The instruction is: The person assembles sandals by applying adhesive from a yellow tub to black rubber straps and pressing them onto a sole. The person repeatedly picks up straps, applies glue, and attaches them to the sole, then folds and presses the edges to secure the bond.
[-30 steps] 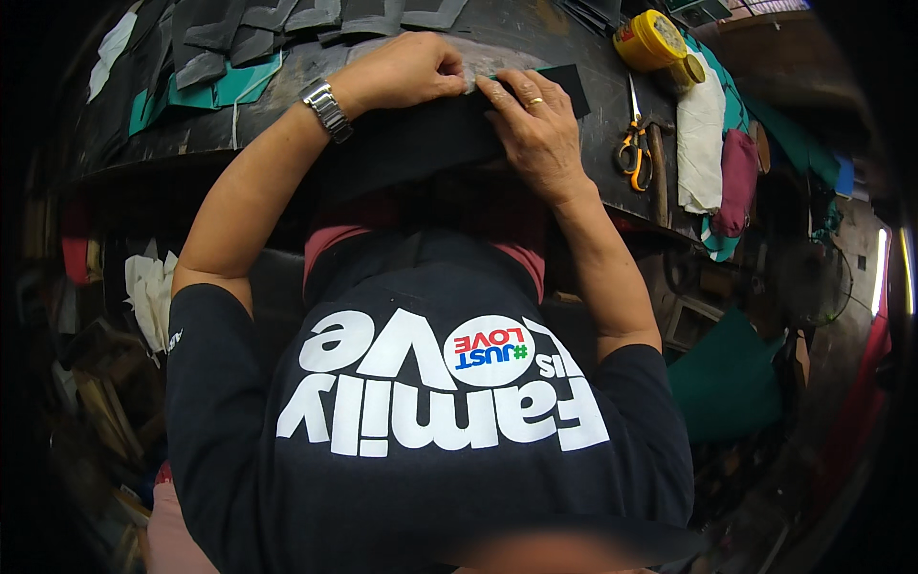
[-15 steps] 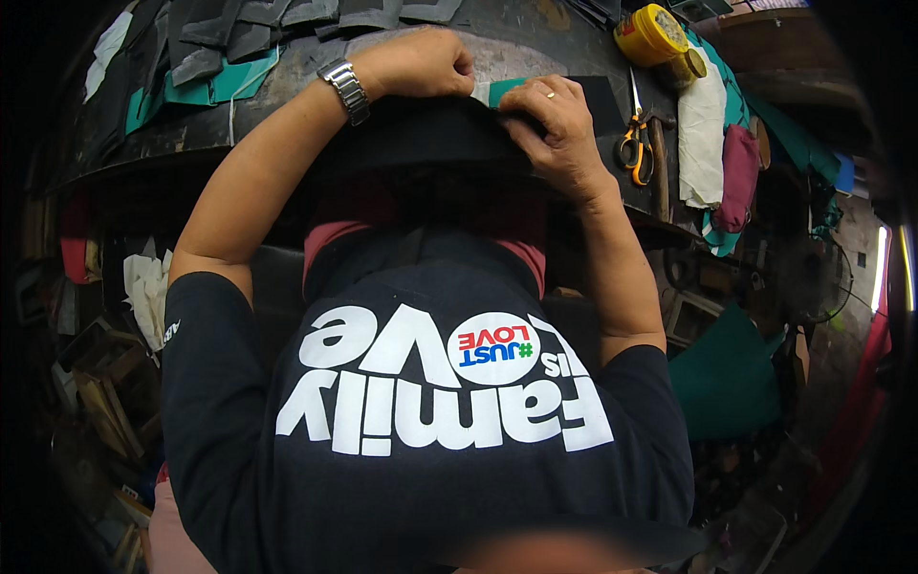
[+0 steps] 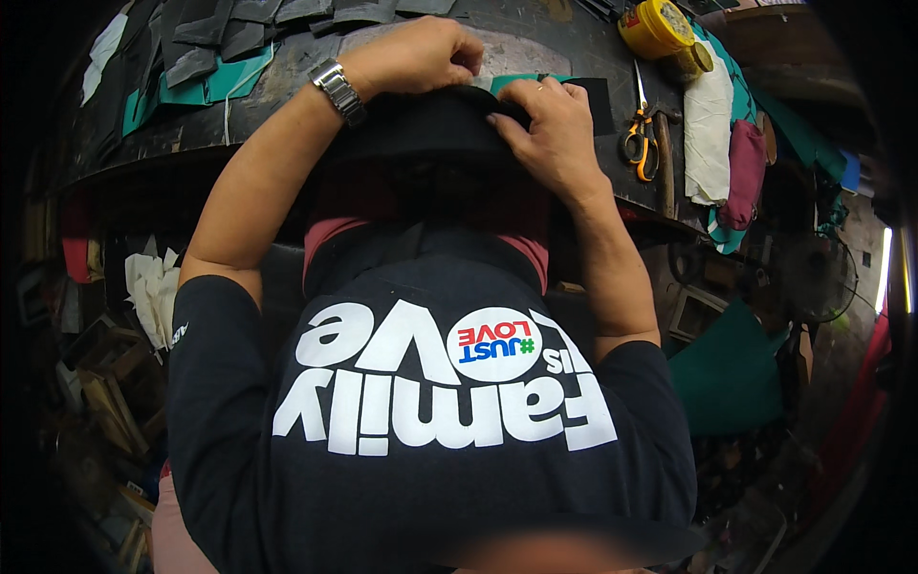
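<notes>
A black sheet of material (image 3: 411,134) lies at the table's near edge and droops over it toward my lap. My left hand (image 3: 421,57), with a metal watch at the wrist, rests above the sheet's far edge. Its fingers are curled in, and what they hold, if anything, is hidden. With thumb and fingers my right hand (image 3: 553,129) pinches the sheet's right part, where the edge curves up. Beyond that hand a green piece (image 3: 507,80) and a flat black piece (image 3: 595,103) lie partly covered on the table.
Orange-handled scissors (image 3: 641,143) lie right of my right hand, beside a wooden-handled tool (image 3: 666,167). A yellow tub (image 3: 656,29), a small jar (image 3: 692,61), a white cloth roll (image 3: 708,134) and a maroon pouch (image 3: 746,167) sit farther right. Black pieces (image 3: 201,29) cover the far left.
My left hand has shifted slightly right, its fingertips turning more downward. The right hand has drawn a little nearer, with its thumb on the black sheet, whose edge now curves up more.
</notes>
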`<act>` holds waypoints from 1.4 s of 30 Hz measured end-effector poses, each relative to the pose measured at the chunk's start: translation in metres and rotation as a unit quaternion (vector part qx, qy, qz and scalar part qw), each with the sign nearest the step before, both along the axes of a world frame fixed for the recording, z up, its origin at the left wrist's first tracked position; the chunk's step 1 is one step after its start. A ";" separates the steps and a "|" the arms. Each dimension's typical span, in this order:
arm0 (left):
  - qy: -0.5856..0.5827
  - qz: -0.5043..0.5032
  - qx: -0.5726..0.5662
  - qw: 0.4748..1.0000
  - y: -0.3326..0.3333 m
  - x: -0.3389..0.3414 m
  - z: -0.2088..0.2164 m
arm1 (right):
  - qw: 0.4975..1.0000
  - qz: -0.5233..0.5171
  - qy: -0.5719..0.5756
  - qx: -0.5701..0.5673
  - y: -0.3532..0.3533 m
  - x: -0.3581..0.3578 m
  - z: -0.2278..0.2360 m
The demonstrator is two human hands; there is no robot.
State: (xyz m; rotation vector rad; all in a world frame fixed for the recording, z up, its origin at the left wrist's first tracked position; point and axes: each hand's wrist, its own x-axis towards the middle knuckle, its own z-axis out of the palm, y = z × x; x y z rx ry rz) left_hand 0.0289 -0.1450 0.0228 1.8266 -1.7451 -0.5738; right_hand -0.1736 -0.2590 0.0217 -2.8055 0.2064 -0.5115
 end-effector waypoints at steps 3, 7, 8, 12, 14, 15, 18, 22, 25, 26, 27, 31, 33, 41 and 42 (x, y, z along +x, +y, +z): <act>-0.015 0.030 0.009 0.999 -0.004 -0.002 0.009 | 0.998 -0.049 0.003 -0.027 0.007 0.006 -0.011; -0.069 0.055 0.032 0.996 -0.002 -0.012 0.016 | 0.994 -0.103 0.008 -0.046 0.013 0.008 -0.016; -0.080 0.057 0.027 0.995 -0.002 -0.014 0.016 | 0.993 -0.111 0.010 -0.043 0.014 0.008 -0.015; -0.137 0.069 -0.051 0.987 0.002 -0.022 0.006 | 0.988 -0.143 0.014 -0.054 0.022 0.009 -0.013; -0.148 0.083 -0.055 0.984 0.000 -0.023 0.001 | 0.984 -0.156 -0.032 -0.081 0.027 0.008 -0.014; -0.154 0.092 -0.051 0.983 -0.002 -0.024 -0.001 | 0.979 -0.158 -0.079 -0.101 0.030 0.007 -0.016; -0.156 0.091 -0.050 0.982 -0.006 -0.023 -0.003 | 0.970 -0.133 -0.144 -0.145 0.035 0.000 -0.022; -0.152 0.094 -0.014 0.984 -0.010 -0.024 -0.002 | 0.981 -0.064 -0.130 -0.131 0.037 -0.010 -0.036; -0.155 0.100 -0.017 0.983 -0.010 -0.024 0.000 | 0.981 -0.046 -0.085 -0.168 0.041 -0.018 -0.045; -0.156 0.099 -0.019 0.983 -0.011 -0.024 0.000 | 0.979 -0.045 -0.073 -0.184 0.043 -0.021 -0.046; -0.155 0.102 -0.014 0.983 -0.011 -0.024 0.000 | 0.984 -0.048 -0.052 -0.162 0.045 -0.024 -0.047; -0.165 0.097 -0.002 0.981 -0.018 -0.023 -0.001 | 0.990 -0.059 -0.005 -0.127 0.053 -0.030 -0.045; -0.185 0.099 -0.030 0.977 -0.018 -0.023 -0.005 | 0.990 -0.059 -0.002 -0.125 0.056 -0.029 -0.043; -0.172 0.062 -0.138 0.973 -0.021 -0.020 -0.021 | 0.968 -0.062 -0.163 0.178 -0.006 -0.064 -0.007; -0.170 0.066 -0.148 0.972 -0.021 -0.020 -0.023 | 0.969 -0.115 -0.188 0.113 -0.028 -0.076 -0.002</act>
